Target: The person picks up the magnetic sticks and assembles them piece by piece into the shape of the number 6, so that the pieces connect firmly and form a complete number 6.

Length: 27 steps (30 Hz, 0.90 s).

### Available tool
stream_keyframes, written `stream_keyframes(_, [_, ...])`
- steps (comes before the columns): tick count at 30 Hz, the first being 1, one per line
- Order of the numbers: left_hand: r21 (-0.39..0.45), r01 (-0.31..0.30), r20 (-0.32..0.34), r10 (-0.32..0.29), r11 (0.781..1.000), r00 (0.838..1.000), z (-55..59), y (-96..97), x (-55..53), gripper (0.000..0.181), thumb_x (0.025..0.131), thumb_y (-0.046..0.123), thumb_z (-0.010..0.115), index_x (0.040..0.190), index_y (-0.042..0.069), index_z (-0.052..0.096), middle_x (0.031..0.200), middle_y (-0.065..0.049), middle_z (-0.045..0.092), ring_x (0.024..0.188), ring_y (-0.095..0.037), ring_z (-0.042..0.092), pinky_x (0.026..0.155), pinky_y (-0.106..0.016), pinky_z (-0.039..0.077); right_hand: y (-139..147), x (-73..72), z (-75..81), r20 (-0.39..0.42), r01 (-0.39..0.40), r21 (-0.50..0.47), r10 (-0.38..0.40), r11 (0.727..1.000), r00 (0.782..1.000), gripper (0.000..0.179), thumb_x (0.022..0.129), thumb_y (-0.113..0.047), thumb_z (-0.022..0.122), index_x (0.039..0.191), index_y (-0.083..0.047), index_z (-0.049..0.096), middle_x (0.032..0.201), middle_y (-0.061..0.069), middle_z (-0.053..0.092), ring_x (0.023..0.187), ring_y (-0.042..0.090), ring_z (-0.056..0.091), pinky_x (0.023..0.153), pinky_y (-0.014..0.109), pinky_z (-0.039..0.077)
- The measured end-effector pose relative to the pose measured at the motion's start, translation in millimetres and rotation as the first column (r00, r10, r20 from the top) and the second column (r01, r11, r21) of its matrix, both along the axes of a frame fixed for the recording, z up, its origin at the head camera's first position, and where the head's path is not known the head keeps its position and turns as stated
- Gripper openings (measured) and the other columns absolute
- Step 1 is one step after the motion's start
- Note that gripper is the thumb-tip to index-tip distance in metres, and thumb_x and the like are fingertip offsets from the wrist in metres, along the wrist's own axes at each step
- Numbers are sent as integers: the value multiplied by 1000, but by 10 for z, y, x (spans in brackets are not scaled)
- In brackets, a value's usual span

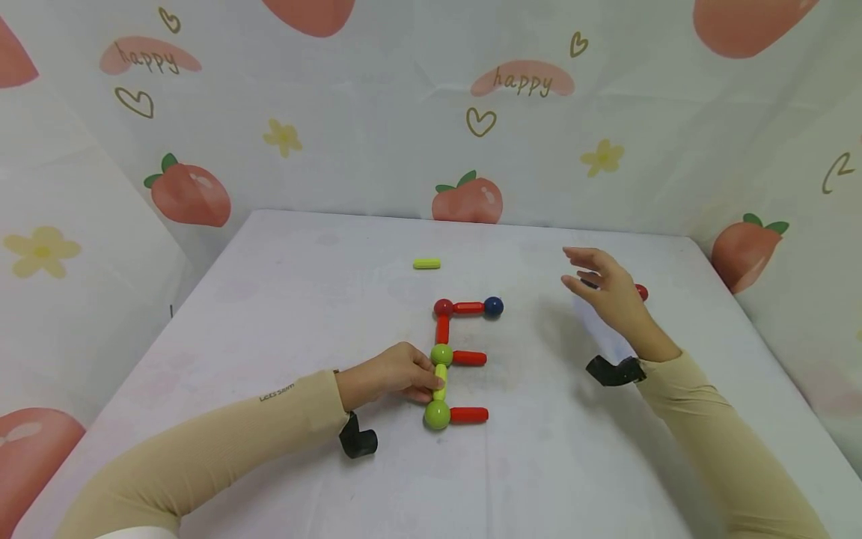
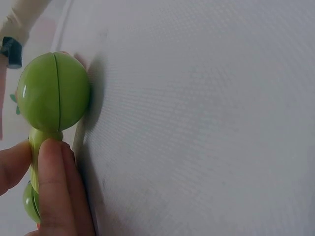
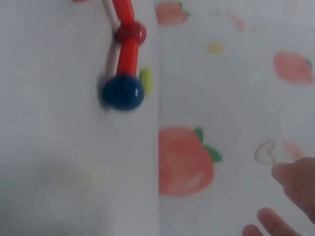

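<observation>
Peach-printed cloth (image 1: 377,142) behind, white worktop (image 1: 289,292) below. Pinched between thumb and fingers of the left hand (image 1: 390,372), in a firm grip: a yellow-green stick (image 1: 441,370), near the middle of the worktop, between an upper green ball (image 1: 441,355) and a lower green ball (image 1: 437,415). Rightward from each, one red stick, upper (image 1: 469,358) and lower (image 1: 469,415). Beyond the upper green ball, another red stick up to a red ball (image 1: 443,308), then a further one across to a blue ball (image 1: 494,307). Farther back, apart, a loose yellow-green stick (image 1: 427,263). Right hand (image 1: 609,296) raised at right, fingers apart, grip released; just behind, a mostly hidden red piece (image 1: 642,292).
</observation>
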<state>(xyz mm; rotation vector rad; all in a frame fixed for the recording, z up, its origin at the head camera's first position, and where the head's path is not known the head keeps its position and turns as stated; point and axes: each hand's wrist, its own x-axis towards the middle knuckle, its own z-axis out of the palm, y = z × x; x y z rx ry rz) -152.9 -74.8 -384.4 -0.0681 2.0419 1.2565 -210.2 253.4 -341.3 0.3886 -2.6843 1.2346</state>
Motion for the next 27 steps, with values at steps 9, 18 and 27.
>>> stream_keyframes(9, [1, 4, 2, -4, 1000, 1000, 3, 5, 2, 15, 82, 10, 70, 93, 0, 68, 76, -4, 65, 59, -7, 60, 60, -18, 54, 314, -303, -154, 47, 148, -47, -146, 988, 988, 51, 91, -28, 60, 134, -6, 45, 140, 14, 44, 130, 32, 41, 107, 47, 36])
stream_keyframes(18, [8, 18, -5, -18, 1000, 1000, -4, -4, 2, 15, 82, 11, 70, 93, 0, 68, 77, -3, 66, 59, -7, 60, 60, -17, 53, 475, -446, -301, 166, 188, -15, -183, 982, 969, 56, 92, -30, 59, 137, -2, 41, 145, 21, 38, 133, 39, 35, 108, 52, 32])
stream_keyframes(27, [-1, 10, 0, -10, 1000, 1000, -6, -1, 0, 15, 82, 11, 70, 92, 0, 68, 76, -4, 65, 59, -8, 60, 60, -18, 53, 547, -529, -435, 271, 157, 16, -155, 988, 950, 52, 90, -18, 61, 134, 2, 42, 138, 30, 41, 129, 45, 39, 106, 54, 32])
